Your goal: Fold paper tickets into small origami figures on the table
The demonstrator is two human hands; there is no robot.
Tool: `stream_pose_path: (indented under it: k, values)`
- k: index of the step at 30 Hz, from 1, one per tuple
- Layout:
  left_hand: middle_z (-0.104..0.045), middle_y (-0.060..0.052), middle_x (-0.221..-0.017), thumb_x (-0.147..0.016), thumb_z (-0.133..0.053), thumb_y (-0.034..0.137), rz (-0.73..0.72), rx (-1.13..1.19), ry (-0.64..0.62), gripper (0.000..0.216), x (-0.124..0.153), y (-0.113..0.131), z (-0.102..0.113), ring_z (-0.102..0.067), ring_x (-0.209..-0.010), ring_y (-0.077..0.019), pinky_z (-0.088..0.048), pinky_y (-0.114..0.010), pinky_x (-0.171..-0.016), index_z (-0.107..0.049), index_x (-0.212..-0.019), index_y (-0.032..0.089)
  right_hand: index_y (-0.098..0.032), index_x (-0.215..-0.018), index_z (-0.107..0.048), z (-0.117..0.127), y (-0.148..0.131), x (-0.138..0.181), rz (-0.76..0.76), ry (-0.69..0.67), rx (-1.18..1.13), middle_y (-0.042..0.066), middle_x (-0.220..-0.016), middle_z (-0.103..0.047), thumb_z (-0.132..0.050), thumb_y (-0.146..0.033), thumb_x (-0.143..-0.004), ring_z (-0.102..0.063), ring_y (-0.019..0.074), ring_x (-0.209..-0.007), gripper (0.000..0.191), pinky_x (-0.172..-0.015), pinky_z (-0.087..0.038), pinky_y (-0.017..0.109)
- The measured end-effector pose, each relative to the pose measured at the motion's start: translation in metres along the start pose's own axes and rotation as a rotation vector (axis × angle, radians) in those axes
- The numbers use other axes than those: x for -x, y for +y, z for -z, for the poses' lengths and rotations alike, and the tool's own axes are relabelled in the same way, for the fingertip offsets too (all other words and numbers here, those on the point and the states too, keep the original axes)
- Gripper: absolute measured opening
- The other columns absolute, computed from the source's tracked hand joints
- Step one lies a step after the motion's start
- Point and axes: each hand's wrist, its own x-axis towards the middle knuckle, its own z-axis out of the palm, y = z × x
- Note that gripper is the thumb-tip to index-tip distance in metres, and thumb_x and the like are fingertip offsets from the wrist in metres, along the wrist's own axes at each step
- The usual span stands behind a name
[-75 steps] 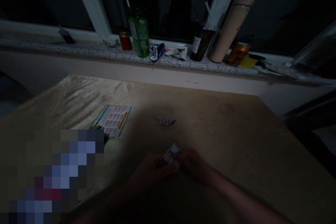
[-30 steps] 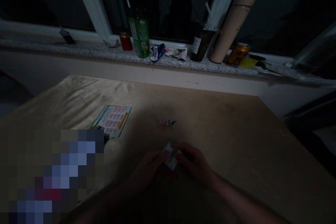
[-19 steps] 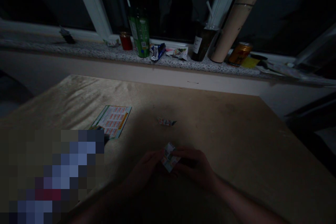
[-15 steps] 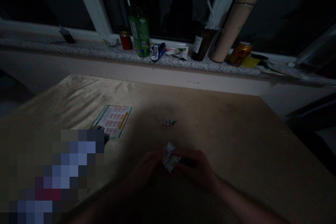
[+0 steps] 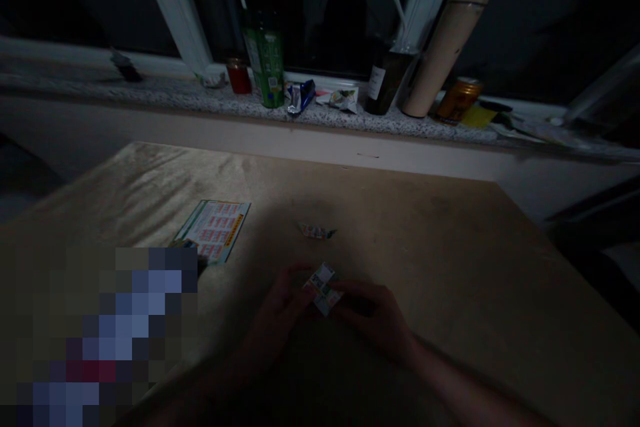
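Note:
In dim light both my hands meet over a tan board table (image 5: 450,260). My left hand (image 5: 280,313) and my right hand (image 5: 373,317) pinch a small folded piece of printed paper (image 5: 323,288) between their fingertips, just above the table top. A second small folded paper piece (image 5: 317,231) lies on the table a little beyond the hands. A printed leaflet with red squares (image 5: 215,228) lies flat to the left of it.
A stone window sill (image 5: 150,90) runs along the back with a green bottle (image 5: 264,63), a red jar (image 5: 238,75), wrappers (image 5: 300,97), a dark bottle (image 5: 383,80), a tall beige tube (image 5: 445,47) and an orange can (image 5: 460,100). A blurred patch covers the lower left.
The folded paper has turned and shifted slightly between my fingertips, and my left hand has risen a little towards it. The table items have not moved.

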Motion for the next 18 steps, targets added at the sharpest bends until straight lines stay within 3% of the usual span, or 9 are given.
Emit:
stream_pose_path:
  k: [3, 6, 8, 13, 15, 18]
  values:
    - [-0.070, 0.000, -0.093, -0.090, -0.051, 0.037, -0.099, -0.183, 0.013, 0.040, 0.002, 0.000, 0.003, -0.066, -0.086, -0.0191, -0.049, -0.029, -0.079, -0.042, -0.128, 0.027, -0.026, -0.096, -0.071, 0.000, -0.001, -0.001, -0.038, 0.016, -0.047, 0.003, -0.088, -0.074, -0.073, -0.024, -0.073, -0.069, 0.0186, -0.078, 0.024, -0.071, -0.056, 0.029]
    - [-0.064, -0.001, -0.114, -0.087, -0.055, 0.032, -0.234, -0.325, -0.042, 0.035, 0.001, -0.004, 0.009, -0.061, -0.102, -0.0216, -0.047, -0.032, -0.087, -0.052, -0.121, 0.028, -0.026, -0.095, -0.071, -0.001, -0.001, -0.001, -0.044, 0.037, -0.088, 0.002, -0.087, -0.073, -0.074, -0.024, -0.071, -0.069, 0.0180, -0.078, 0.024, -0.071, -0.056, 0.028]
    - [-0.064, -0.001, -0.115, -0.082, -0.061, 0.028, -0.280, -0.440, -0.072, 0.035, -0.002, -0.005, 0.013, -0.061, -0.103, -0.0226, -0.047, -0.034, -0.090, -0.057, -0.116, 0.028, -0.027, -0.094, -0.072, 0.000, 0.000, -0.002, -0.031, 0.068, -0.092, 0.002, -0.087, -0.073, -0.076, -0.024, -0.069, -0.069, 0.0178, -0.078, 0.025, -0.072, -0.055, 0.028]
    - [-0.057, -0.004, -0.126, -0.075, -0.067, 0.022, -0.370, -0.454, -0.051, 0.039, -0.005, -0.004, 0.015, -0.055, -0.112, -0.0244, -0.044, -0.038, -0.095, -0.059, -0.113, 0.028, -0.026, -0.091, -0.072, 0.002, 0.004, -0.002, -0.027, 0.092, -0.136, 0.002, -0.085, -0.072, -0.076, -0.027, -0.069, -0.068, 0.0173, -0.077, 0.023, -0.068, -0.054, 0.027]
    - [-0.052, -0.005, -0.132, -0.074, -0.068, 0.021, -0.332, -0.384, -0.061, 0.036, -0.005, -0.001, 0.014, -0.052, -0.117, -0.0261, -0.041, -0.040, -0.097, -0.062, -0.110, 0.026, -0.026, -0.089, -0.073, 0.002, 0.004, -0.002, -0.013, 0.092, -0.149, 0.002, -0.084, -0.071, -0.077, -0.028, -0.068, -0.068, 0.0172, -0.076, 0.022, -0.067, -0.054, 0.027]
    - [-0.061, -0.006, -0.123, -0.071, -0.072, 0.023, -0.194, -0.306, -0.066, 0.035, -0.005, 0.003, 0.012, -0.057, -0.110, -0.0272, -0.042, -0.043, -0.097, -0.066, -0.106, 0.025, -0.027, -0.088, -0.073, 0.002, 0.003, -0.002, 0.021, 0.070, -0.152, 0.003, -0.085, -0.072, -0.078, -0.028, -0.068, -0.067, 0.0176, -0.078, 0.021, -0.069, -0.054, 0.028]
